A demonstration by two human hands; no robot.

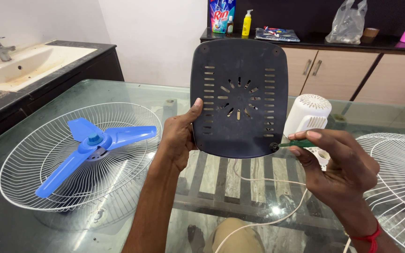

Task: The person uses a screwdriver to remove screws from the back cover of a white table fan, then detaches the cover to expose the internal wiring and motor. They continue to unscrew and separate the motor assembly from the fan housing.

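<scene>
My left hand (pixel 179 136) grips the left edge of a dark, square, slotted base plate (pixel 239 96) and holds it upright above the glass table (pixel 132 89). With a small green-handled screwdriver (pixel 296 144) pinched in its fingers, my right hand (pixel 338 164) keeps the tip at the screw hole in the plate's lower right corner. A white fan motor housing (pixel 308 114) stands just behind the plate on the right. A white cord (pixel 277 218) runs down from it toward me.
A white wire fan guard (pixel 38 154) lies at the left with a blue three-blade propeller (pixel 94 143) in it. Another white guard (pixel 399 182) lies at the right edge. A sink (pixel 24 63) is at far left. Bottles and bags sit on the back counter (pixel 315 41).
</scene>
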